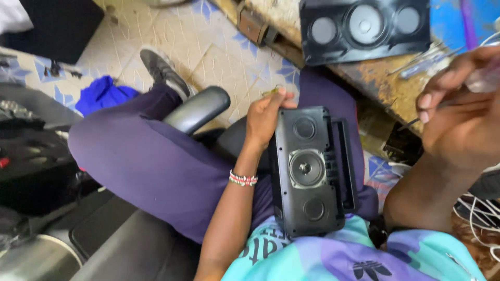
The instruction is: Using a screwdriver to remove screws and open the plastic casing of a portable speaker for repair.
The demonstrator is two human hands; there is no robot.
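Observation:
A black speaker box [311, 169] with its front removed, showing three round drivers, rests upright on my lap. My left hand [266, 117] grips its upper left edge and steadies it; a beaded bracelet is on that wrist. Raised at the right, my right hand [461, 112] is closed around a thin tool with a clear handle [484, 78], its metal tip pointing down-left. That hand is above and to the right of the speaker, not touching it.
The speaker's black front cover [364, 28] with three round grilles lies on a worn wooden bench [385, 86] beside several screwdrivers [424, 61]. A chair armrest [198, 108], a blue cloth [103, 94] on the tiled floor and white wires [482, 211] are nearby.

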